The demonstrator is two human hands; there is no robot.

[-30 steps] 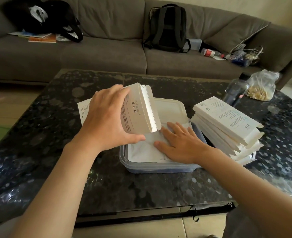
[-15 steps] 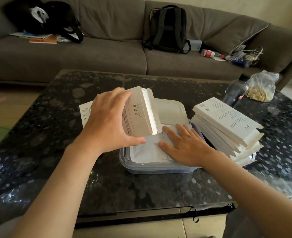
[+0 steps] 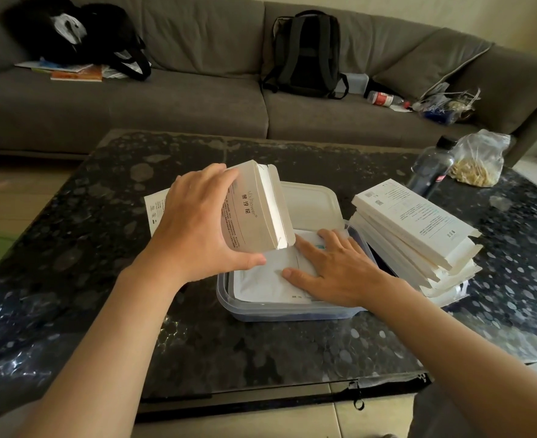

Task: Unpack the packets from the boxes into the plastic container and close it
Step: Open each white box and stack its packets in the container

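While the left hand (image 3: 194, 235) grips one white cardboard box (image 3: 254, 210) tilted over one clear rectangular plastic container (image 3: 280, 311) on the speckled surface (image 3: 103, 279), the right hand (image 3: 336, 267) presses flat white packets (image 3: 261, 279) inside it with straight fingers (image 3: 305, 248).

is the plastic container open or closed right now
Open: the lid sits behind the container, not over it, and the right hand presses packets inside.

Left grip (image 3: 197, 229) holds box (image 3: 254, 210); right grip (image 3: 333, 270) presses packets (image 3: 261, 279) in container (image 3: 286, 312).

Packets (image 3: 267, 281) lie in the container (image 3: 292, 311) — stacked boxes (image 3: 419, 229) just right, lid (image 3: 308, 203) behind.
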